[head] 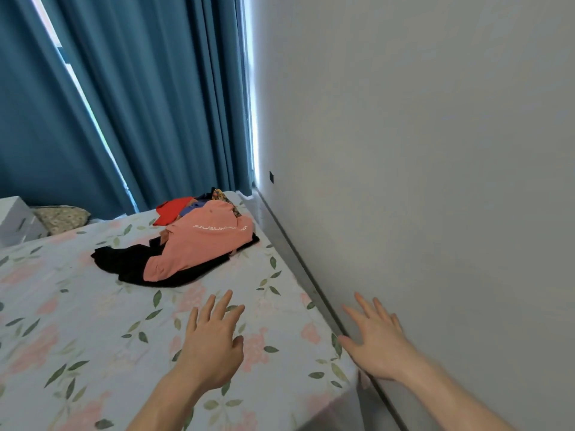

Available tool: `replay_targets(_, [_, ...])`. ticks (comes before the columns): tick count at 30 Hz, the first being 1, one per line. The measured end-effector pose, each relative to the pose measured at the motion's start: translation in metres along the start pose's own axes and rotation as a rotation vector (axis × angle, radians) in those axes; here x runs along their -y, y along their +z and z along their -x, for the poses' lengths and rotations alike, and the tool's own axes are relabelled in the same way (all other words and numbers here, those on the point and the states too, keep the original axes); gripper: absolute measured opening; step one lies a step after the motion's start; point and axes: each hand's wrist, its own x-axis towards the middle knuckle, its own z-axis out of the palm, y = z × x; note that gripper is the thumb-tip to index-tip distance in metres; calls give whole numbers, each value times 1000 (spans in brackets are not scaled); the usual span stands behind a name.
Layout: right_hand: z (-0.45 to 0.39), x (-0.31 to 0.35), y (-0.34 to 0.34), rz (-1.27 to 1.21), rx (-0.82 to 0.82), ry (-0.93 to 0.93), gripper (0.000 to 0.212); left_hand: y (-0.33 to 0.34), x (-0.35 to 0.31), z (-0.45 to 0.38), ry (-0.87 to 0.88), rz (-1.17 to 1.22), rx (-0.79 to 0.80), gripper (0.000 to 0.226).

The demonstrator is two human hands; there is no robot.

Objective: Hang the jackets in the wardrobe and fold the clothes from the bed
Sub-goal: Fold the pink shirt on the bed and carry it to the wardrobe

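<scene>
Head view. Bed (77, 306), floral sheet: a heap of clothes at its far end near the blue curtains (140, 104), comprising a pink top (199, 247) with white lettering uppermost, a black garment (124, 262) beneath, a red garment (171, 209) behind. Left hand (211, 346): fingers spread, holding nothing, over the sheet. Right hand (376, 343): fingers spread, holding nothing, by the grey wall (420, 150).

pink sweatshirt (199, 244) | white print, partly legible: "SUN SEA AN…" | rest unreadable

Both hands, left (213, 342) and right (375, 340), reach forward, fingers spread.
</scene>
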Motion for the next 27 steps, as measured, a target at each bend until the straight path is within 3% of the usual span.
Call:
replay_targets(9, [-53,-28,-33,1,35,-134,72,3,-21,-15,-152,-3,7,61])
replay_targets(19, [-103,-36,-49,22,50,-138,71,3,-32,-77,-137,34,-1,61])
replay_targets(27, [-188,-24,-77,91,103,-309,72,8,-33,-116,-324,52,-61,59])
